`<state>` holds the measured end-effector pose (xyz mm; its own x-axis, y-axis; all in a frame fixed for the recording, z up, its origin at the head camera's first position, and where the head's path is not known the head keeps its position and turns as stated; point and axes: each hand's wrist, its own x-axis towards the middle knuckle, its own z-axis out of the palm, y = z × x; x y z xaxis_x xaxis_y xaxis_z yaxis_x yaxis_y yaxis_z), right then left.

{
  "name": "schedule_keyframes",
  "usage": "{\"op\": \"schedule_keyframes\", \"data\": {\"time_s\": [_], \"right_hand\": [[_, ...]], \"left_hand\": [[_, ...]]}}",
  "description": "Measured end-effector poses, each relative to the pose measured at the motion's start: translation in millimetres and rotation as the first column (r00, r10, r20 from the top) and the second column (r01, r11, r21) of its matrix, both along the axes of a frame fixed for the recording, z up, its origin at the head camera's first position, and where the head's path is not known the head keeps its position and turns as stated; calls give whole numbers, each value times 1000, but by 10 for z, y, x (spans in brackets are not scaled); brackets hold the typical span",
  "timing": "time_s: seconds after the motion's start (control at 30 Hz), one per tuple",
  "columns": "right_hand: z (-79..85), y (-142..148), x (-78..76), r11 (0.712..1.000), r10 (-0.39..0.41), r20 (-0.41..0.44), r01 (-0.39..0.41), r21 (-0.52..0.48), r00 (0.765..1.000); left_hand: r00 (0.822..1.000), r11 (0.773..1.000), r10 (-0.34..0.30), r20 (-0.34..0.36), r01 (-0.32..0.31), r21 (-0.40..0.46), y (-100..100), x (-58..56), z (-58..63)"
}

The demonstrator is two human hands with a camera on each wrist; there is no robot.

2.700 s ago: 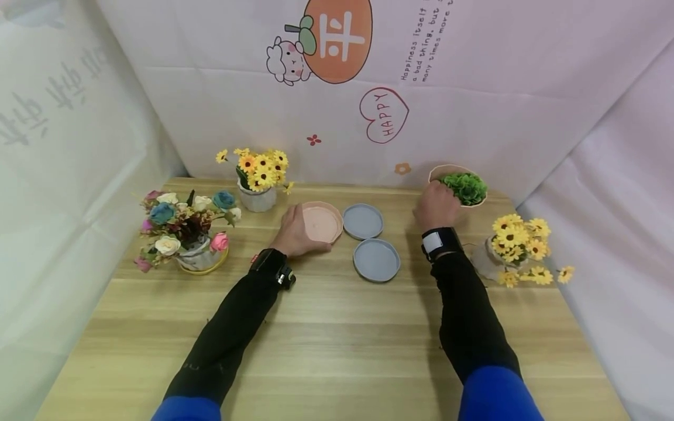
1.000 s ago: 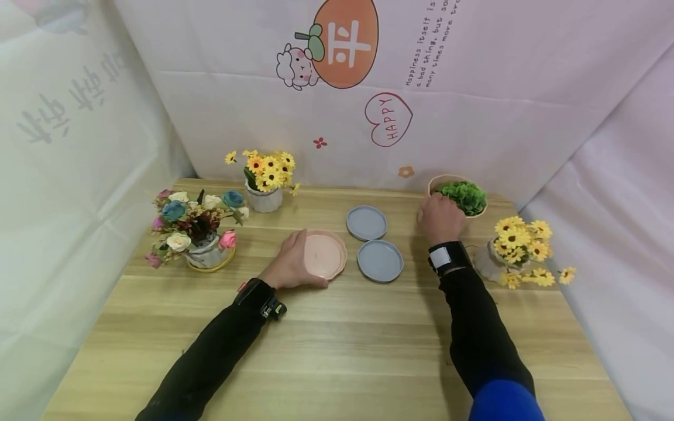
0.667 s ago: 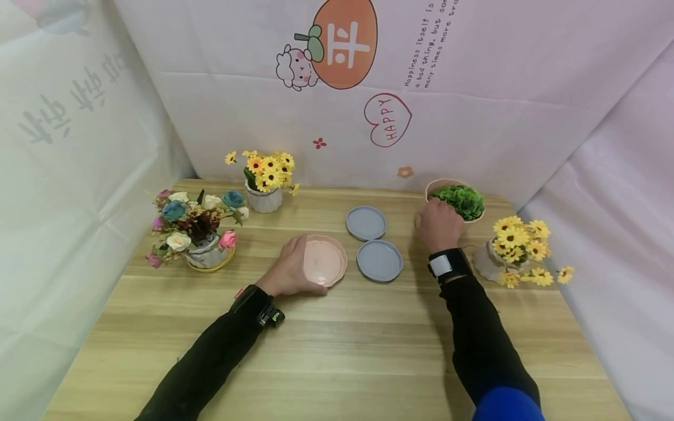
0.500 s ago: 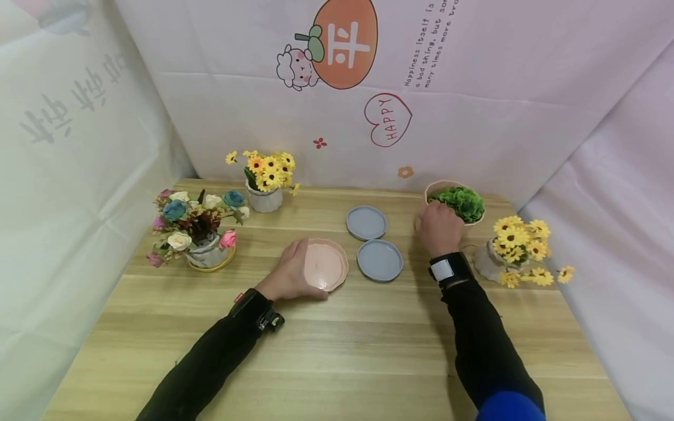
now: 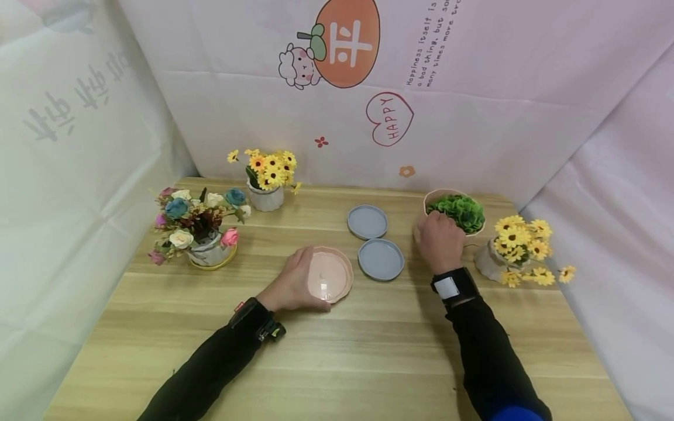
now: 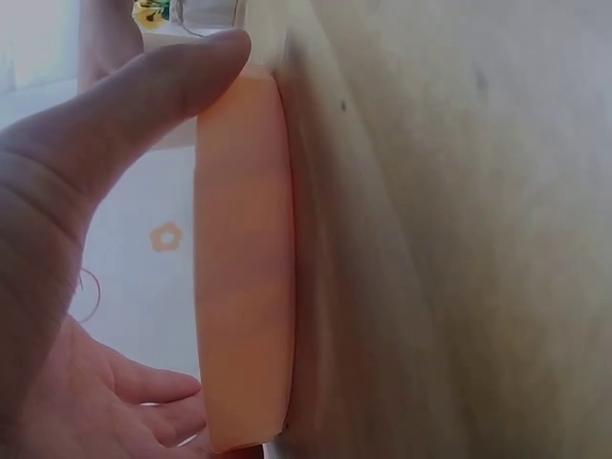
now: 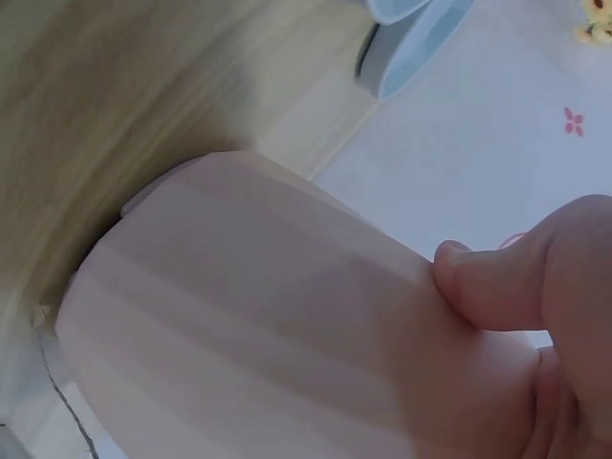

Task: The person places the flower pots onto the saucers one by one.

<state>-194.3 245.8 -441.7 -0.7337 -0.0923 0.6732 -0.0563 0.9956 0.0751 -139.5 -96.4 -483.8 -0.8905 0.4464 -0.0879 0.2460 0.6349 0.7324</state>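
A shallow pink saucer (image 5: 329,275) sits left of centre on the wooden table. My left hand (image 5: 295,280) grips it by the rim from the left, thumb on the near side and fingers on the far side. In the left wrist view the saucer's side (image 6: 244,268) is close to the tabletop. At the back right, my right hand (image 5: 442,240) pinches the near rim of a pink flowerpot holding a green leafy plant (image 5: 460,211). The right wrist view shows the thumb against the faceted wall of this flowerpot (image 7: 249,287); the other fingers are mostly hidden.
Two grey-blue saucers, one farther back (image 5: 367,222) and one nearer (image 5: 381,259), lie between the hands. Potted yellow flowers stand at the back left (image 5: 271,172) and far right (image 5: 518,242). A mixed-flower pot (image 5: 207,251) on a yellow saucer is at left. White cloth (image 5: 237,105) hangs behind.
My left hand has drawn the pink saucer towards me, away from the grey-blue saucers. My right hand, holding the pot's rim throughout, has brought the flowerpot a little nearer.
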Motion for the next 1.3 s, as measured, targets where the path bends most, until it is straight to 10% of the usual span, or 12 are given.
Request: {"op": "schedule_keyframes", "data": {"time_s": [1.3], "right_hand": [[51, -150, 828, 994, 107, 168, -111, 19, 980]], "left_hand": [[993, 993, -117, -23, 116, -22, 243, 170, 25]]}}
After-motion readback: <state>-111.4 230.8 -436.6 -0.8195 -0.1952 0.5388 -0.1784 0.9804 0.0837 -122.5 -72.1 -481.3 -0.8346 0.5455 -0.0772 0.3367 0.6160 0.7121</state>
